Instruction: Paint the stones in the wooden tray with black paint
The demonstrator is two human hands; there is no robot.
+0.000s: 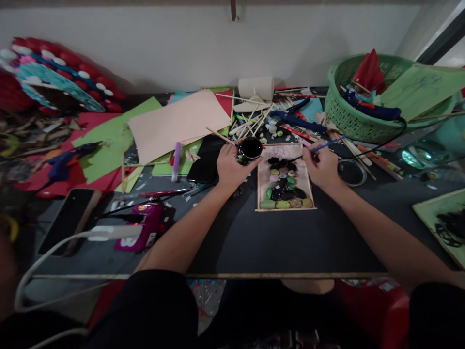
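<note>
"What do your hands have?"

"Your left hand [233,167] grips the pot [250,147]; your right hand [321,165] pinches the brush [329,144], its tip at the topmost stones [283,170] on the board [264,174]. I can't tell if it touches."

"Why so close?"

"The pot is at the board's ten o'clock, likely to keep it near the tip. The board lies flat on the bench [236,247], between your hands. The lid [351,172], at three o'clock, looks set aside."

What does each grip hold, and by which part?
The left grip holds a dark container by its side; the right grip holds a blue brush by its handle.
</note>
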